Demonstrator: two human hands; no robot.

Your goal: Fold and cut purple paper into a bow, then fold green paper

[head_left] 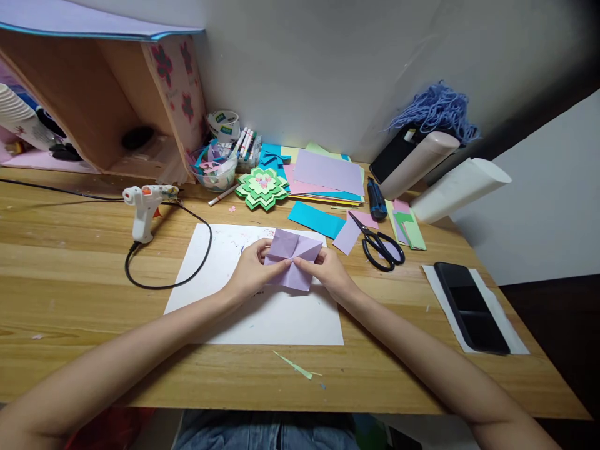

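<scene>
Got a creased purple paper square (300, 242) held over the white sheet (300, 322) on the desk (84, 325), left hand (253, 269) and right hand (334, 272) each pinching a side with the fingers, thumb tips close together by the middle where the creases cross. Black scissors (374, 239) are lying off to the right, white glue gun (144, 215)'s over on the left, and there's a layered green paper flower (262, 192) further back.
</scene>
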